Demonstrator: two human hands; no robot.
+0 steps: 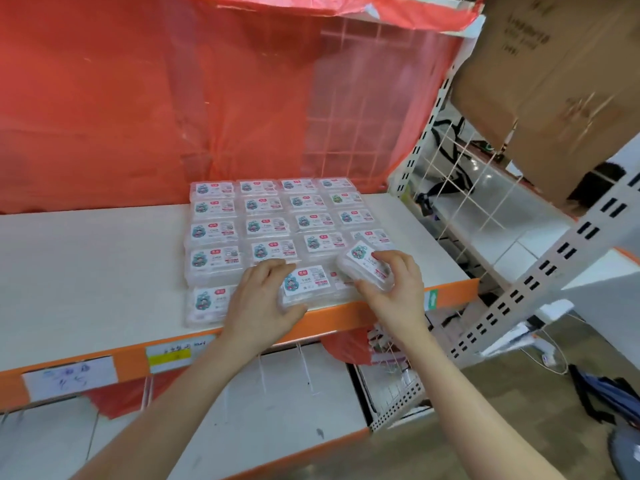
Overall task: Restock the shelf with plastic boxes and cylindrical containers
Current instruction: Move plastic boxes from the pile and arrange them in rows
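on shelf (pixel 86 265) — clear labelled boxes (pixel 266 225)

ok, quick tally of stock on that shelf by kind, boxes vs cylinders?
Plastic boxes flat on the shelf: 18 tops, including the front box gripped by the left hand
Tilted box in the right hand: 1
Cylindrical containers: 0 in view
Total: 19; lower layers cannot be told

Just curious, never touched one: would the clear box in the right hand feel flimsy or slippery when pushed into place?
Probably light: the right hand alone holds the tilted box. Its flat shape should slide, not roll, on the smooth shelf. The clear shell looks thin, so perhaps flexible.
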